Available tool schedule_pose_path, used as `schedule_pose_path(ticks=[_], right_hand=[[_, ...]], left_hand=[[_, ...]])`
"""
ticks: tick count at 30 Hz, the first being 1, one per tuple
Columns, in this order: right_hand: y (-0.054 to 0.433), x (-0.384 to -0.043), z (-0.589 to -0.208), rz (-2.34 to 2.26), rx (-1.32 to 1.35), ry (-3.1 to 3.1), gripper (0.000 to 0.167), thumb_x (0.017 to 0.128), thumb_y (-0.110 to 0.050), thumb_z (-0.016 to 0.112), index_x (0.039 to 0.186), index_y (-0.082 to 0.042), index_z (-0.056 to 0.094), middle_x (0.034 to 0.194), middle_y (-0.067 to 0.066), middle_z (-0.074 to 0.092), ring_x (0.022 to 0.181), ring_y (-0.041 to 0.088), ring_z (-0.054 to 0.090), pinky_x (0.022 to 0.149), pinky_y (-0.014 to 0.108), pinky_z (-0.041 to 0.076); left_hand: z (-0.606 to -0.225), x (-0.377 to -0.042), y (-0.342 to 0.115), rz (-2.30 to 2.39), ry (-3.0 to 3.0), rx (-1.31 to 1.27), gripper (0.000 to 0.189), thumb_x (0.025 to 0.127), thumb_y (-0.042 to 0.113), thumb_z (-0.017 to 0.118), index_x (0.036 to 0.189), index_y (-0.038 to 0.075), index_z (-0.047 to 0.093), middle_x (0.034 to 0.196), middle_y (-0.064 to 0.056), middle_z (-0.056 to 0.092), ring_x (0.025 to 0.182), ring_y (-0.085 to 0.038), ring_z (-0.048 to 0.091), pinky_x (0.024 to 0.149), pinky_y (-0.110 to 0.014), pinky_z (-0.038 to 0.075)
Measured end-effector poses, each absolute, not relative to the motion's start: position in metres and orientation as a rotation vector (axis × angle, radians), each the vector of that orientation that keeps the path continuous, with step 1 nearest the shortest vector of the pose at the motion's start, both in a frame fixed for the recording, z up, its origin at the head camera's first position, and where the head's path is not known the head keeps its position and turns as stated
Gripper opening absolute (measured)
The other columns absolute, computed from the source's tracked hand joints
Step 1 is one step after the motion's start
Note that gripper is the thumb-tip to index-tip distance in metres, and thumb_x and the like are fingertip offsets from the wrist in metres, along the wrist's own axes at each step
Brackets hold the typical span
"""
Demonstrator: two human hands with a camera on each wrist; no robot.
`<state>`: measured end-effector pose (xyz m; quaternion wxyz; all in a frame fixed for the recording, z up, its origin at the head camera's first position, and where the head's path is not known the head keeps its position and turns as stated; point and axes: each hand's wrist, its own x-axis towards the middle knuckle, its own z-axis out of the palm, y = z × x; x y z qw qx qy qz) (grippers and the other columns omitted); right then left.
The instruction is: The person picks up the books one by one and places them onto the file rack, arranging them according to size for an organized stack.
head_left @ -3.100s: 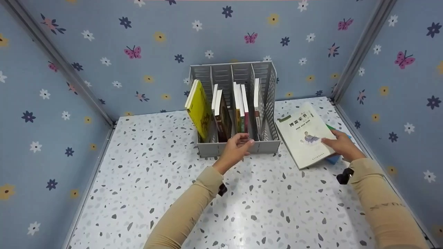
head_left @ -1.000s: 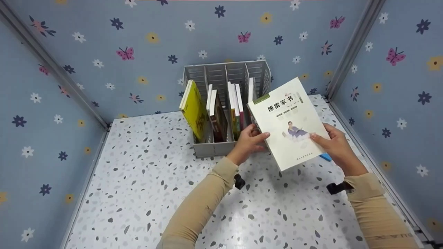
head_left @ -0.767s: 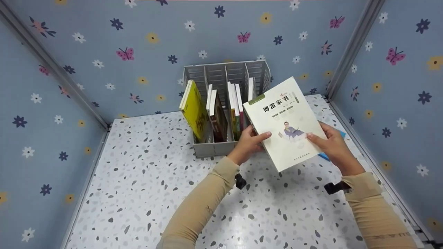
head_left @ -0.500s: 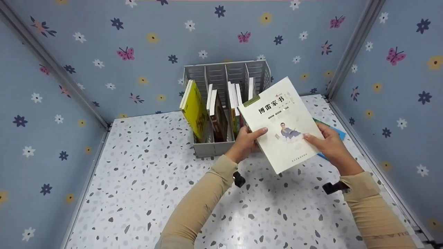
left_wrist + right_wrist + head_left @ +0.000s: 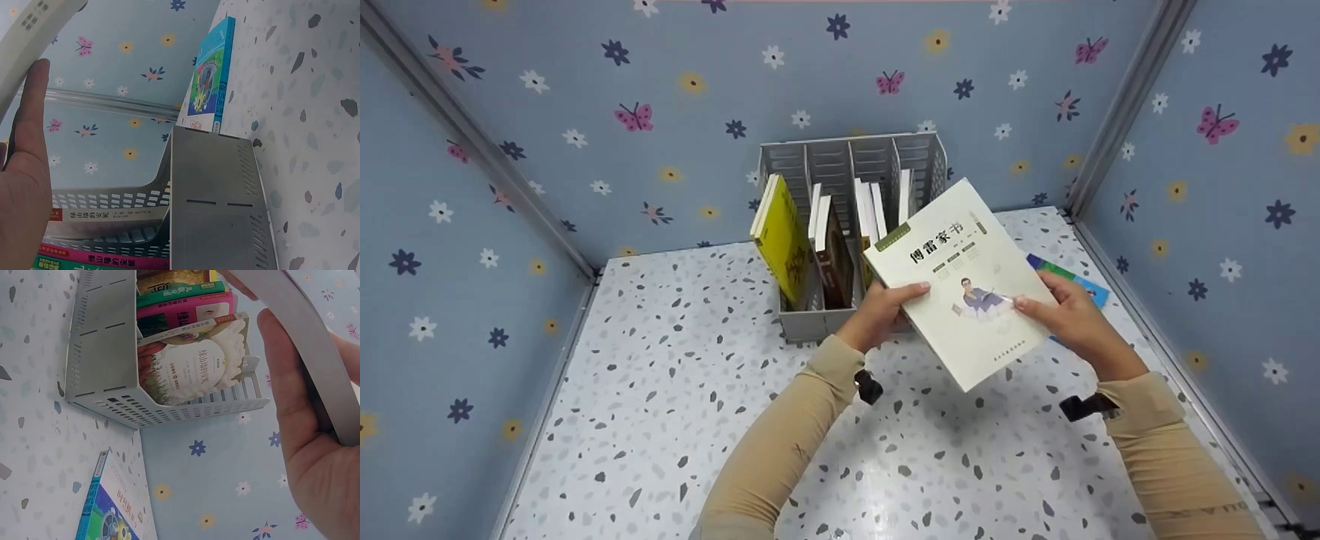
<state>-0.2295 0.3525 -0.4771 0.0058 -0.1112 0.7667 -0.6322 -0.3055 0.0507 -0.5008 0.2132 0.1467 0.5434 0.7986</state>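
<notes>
A cream-white book (image 5: 945,292) with a seated figure in purple on its cover is held tilted in the air, in front of the file rack's right half. My left hand (image 5: 881,311) grips its left edge, thumb on the cover and fingers out of sight behind. At the book's right edge, my right hand (image 5: 1069,311) pinches it, thumb on the front. The left wrist view shows the left hand (image 5: 25,174) against the book's spine (image 5: 34,39). In the right wrist view, the right hand (image 5: 304,433) holds the pages' edge (image 5: 315,343).
Behind the book stands a grey file rack (image 5: 802,324) with several books upright, among them a yellow book (image 5: 784,244) and a dark brown book (image 5: 834,259). To the right a blue-green book (image 5: 1084,285) lies on the speckled tabletop (image 5: 660,420). Flowered panels (image 5: 675,97) enclose the table.
The cream-white book was lifted from above the blue-green book at the right, and my left hand took its left edge. Lately both hands have brought it slightly left and lower, turning it a little.
</notes>
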Motion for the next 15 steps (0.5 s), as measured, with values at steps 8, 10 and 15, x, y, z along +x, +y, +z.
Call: schedule_pose_path(ticks=[8, 10, 15], right_hand=[[0.3552, -0.2328, -0.4791, -1.911, -0.344, 2.414, 0.051, 0.108, -0.006, 0.065, 0.152, 0.011, 0.048, 0.102, -0.003, 0.079, 0.076, 0.016, 0.08, 0.066, 0.031, 0.067], [0.3547, -0.2343, -0.4798, -1.899, -0.334, 2.414, 0.05, 0.108, -0.007, 0.066, 0.152, 0.011, 0.048, 0.101, -0.004, 0.079, 0.075, 0.015, 0.079, 0.066, 0.031, 0.067], [0.3532, -0.2382, -0.4801, -1.849, -0.311, 2.429, 0.048, 0.108, -0.01, 0.067, 0.149, 0.009, 0.05, 0.1, -0.006, 0.079, 0.077, 0.015, 0.08, 0.067, 0.03, 0.066]], left_hand=[[-0.5026, -0.306, 0.048, 2.196, 1.524, 0.429, 0.049, 0.1, 0.001, 0.065, 0.148, -0.006, 0.055, 0.137, -0.026, 0.072, 0.106, -0.024, 0.081, 0.092, -0.044, 0.067], [-0.5032, -0.3051, 0.0479, 2.2, 1.527, 0.409, 0.048, 0.1, 0.001, 0.066, 0.147, -0.006, 0.057, 0.136, -0.025, 0.073, 0.104, -0.022, 0.08, 0.091, -0.043, 0.067], [-0.5024, -0.3029, 0.0472, 2.221, 1.547, 0.393, 0.048, 0.098, 0.0, 0.066, 0.145, -0.008, 0.058, 0.137, -0.026, 0.072, 0.104, -0.02, 0.08, 0.091, -0.041, 0.067]])
